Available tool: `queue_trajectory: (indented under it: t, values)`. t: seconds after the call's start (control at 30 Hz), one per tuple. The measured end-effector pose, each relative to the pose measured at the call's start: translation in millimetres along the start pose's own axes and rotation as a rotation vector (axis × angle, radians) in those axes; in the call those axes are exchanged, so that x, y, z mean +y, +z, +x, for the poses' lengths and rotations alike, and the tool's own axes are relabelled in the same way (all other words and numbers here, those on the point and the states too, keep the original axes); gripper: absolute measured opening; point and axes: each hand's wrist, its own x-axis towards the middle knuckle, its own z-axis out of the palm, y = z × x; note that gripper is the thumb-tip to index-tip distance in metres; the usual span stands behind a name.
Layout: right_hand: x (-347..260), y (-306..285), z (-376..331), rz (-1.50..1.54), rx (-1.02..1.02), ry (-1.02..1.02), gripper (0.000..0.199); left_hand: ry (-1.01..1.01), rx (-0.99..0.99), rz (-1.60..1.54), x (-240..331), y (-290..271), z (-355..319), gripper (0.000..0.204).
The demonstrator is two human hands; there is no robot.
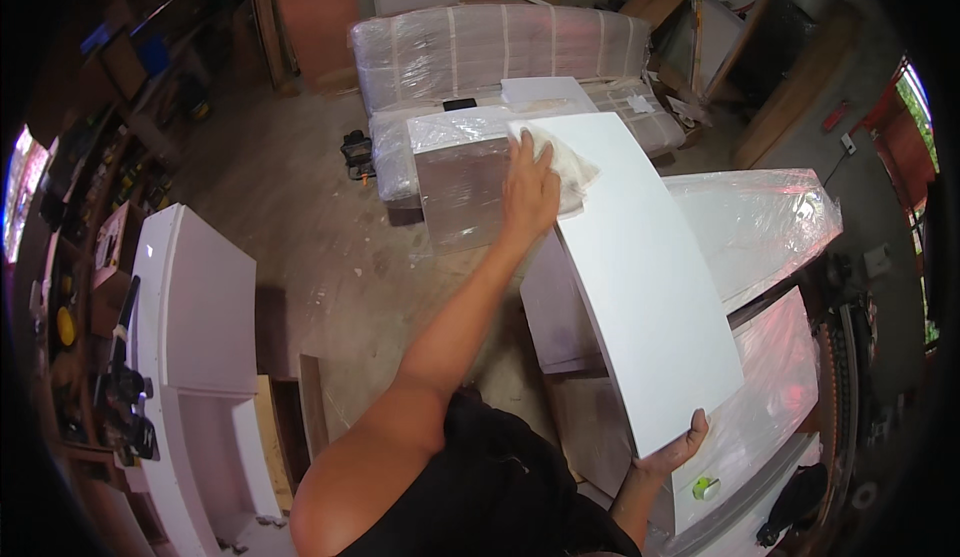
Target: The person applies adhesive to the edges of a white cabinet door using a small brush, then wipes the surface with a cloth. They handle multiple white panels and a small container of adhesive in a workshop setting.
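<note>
Wiping step: left hand (530, 189) presses a whitish cloth (568, 165) flat on the far end of the white panel (640, 277); right hand (672, 449) grips its near edge, propped over plastic-wrapped furniture (770, 222). Next, likely strokes down toward the near edge.

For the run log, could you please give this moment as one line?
left hand: pressing white cloth on flat white panel | right hand: holding panel's near edge

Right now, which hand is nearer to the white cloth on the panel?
Left. The left hand presses on the white cloth at the far end of the white panel; the right hand grips the panel's near edge, away from the cloth.
</note>
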Motion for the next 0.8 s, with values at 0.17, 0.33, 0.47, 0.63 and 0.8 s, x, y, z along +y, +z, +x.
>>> queue_trajectory:
  t: [0.17, 0.33, 0.47, 0.63, 0.8]
  values:
    - [3.6, -10.0, -5.1, -0.288, 0.074, -0.227, 0.050, -0.055, 0.026, -0.160, -37.6, -6.9, 41.3, 0.046]
    - [-15.7, -27.8, -11.9, -0.616, 0.392, -0.303, 0.049, -0.798, -0.105, -1.238, -149.9, 0.9, 117.7, 0.037]
    - [-41.1, 14.9, -2.8, -1.105, 0.692, -0.674, 0.061, -0.855, -0.085, -1.873, -187.5, 12.6, 64.0, 0.041]
    - [-38.2, 130.4, 69.5, -1.733, 0.277, -0.544, 0.055, -0.612, -0.099, -1.776, -132.9, 14.8, 36.9, 0.046]
    - [82.5, 196.1, 225.5, -1.878, -0.511, -0.209, 0.045, -0.356, -0.053, -1.442, -106.0, 18.9, 52.5, 0.037]
